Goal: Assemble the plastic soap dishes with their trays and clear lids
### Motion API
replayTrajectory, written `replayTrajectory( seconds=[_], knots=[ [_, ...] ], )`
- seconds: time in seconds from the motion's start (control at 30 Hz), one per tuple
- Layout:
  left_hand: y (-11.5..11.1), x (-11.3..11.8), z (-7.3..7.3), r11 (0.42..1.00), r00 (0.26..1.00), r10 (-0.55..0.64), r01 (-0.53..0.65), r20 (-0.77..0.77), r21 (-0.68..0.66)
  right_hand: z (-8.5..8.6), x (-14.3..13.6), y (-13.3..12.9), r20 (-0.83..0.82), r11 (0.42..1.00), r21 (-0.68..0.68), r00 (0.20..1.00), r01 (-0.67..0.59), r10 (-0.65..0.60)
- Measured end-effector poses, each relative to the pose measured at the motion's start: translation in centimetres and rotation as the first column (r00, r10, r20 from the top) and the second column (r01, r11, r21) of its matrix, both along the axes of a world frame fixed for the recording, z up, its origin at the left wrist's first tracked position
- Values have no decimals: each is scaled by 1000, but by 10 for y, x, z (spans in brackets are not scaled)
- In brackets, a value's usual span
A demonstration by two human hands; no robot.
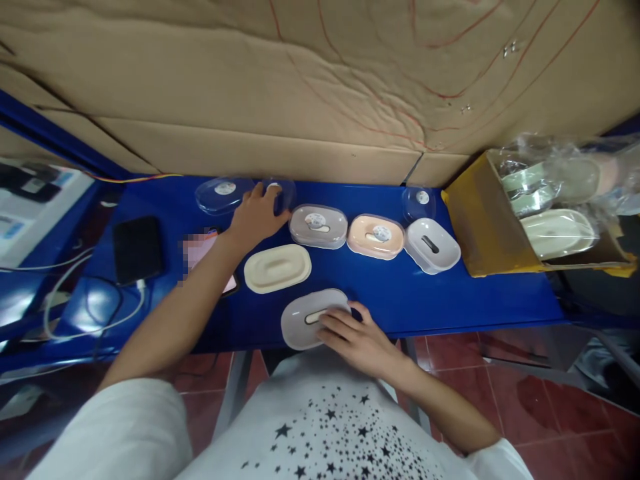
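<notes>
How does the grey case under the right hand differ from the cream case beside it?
The grey case lies at the table's near edge under the right hand; the cream case lies farther in, untouched. The grey case's top slot shows a dark opening, the cream case's a same-coloured recess. Both are rounded oblong cases lying flat on the blue table.

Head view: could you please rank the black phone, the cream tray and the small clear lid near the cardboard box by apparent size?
1. Cream tray, largest.
2. Black phone, a little smaller; the gap is narrow, so unsure.
3. Small clear lid, plainly smallest, though it lies farthest from the camera.
</notes>
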State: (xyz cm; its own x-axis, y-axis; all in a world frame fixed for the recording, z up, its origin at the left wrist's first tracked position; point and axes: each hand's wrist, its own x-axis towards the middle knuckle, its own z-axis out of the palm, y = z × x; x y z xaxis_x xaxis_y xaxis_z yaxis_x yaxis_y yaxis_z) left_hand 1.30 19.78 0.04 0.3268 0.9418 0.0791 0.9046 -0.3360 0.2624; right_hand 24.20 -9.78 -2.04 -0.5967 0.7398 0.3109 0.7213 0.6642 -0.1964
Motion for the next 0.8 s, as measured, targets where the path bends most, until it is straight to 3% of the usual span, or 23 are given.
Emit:
replayTrajectory(
  seconds=[0.13, 0.27, 0.37, 0.47, 0.53, 0.6, 0.7, 0.8],
  knots=[
    [4, 1, -3, 1000, 998, 27, -27, 50, -1, 1, 5, 3, -57, 998, -55, 998, 14, -17],
    [-13, -6, 12, 992, 972, 58, -81, 228, 94, 4, 17, 4, -125, 980, -164, 984, 109, -131],
    [-61, -17, 30, 965, 939, 2, -92, 344, 245, 3, 31, 6, -171, 947, -233, 949, 221, -264],
    [-127, -22, 38, 920, 858, -227, 34, 460, 391, 1, 43, 10, -263, 931, -206, 899, 302, -349],
    [-163, -18, 32, 875, 822, -364, 142, 438, 462, 1, 48, 16, -318, 941, -160, 887, 299, -336],
    [-185, -11, 21, 832, 743, -514, 309, 429, 461, 4, 52, 23, -335, 960, -122, 900, 252, -279],
    [-193, 0, 3, 791, 660, -610, 479, 439, 379, 11, 58, 32, -281, 977, -128, 939, 169, -199],
    [-192, 5, -8, 794, 640, -605, 533, 474, 293, 15, 63, 34, -224, 977, -173, 961, 122, -160]
  ],
)
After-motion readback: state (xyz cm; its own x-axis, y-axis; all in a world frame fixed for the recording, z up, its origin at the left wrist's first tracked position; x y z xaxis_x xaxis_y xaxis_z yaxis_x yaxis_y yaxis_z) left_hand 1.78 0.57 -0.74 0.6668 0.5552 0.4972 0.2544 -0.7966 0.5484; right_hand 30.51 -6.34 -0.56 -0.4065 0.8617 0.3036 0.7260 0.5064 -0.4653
